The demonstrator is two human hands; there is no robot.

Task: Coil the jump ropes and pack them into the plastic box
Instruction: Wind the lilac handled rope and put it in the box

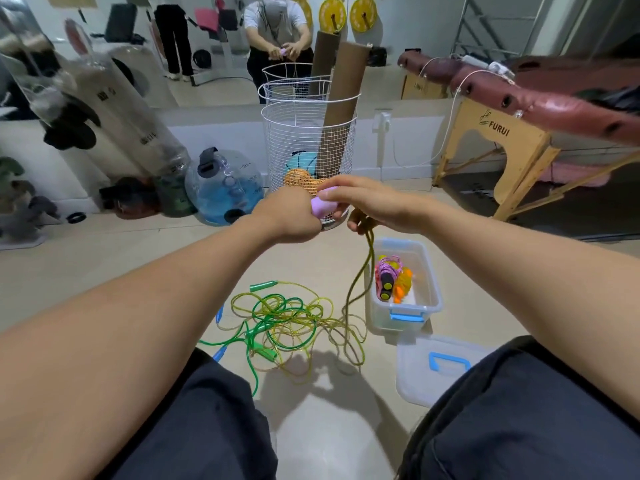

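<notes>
Up front, both hands meet over the floor: the left hand [289,216] grips a pink handle [323,205], and the right hand [363,202] curls round the same handle's top, its lower fingers pinching an olive rope [360,271] that hangs to a tangled pile of ropes [287,323]. Just right of the pile sits the open box [433,285] with coiled ropes [391,275] inside, its lid [436,368] beside it.

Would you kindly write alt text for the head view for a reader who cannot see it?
A person's left hand and right hand hold pale purple jump-rope handles, the olive cord hanging to tangled green and yellow ropes on the floor. Beside these stands an open clear plastic box holding coiled ropes.
</notes>
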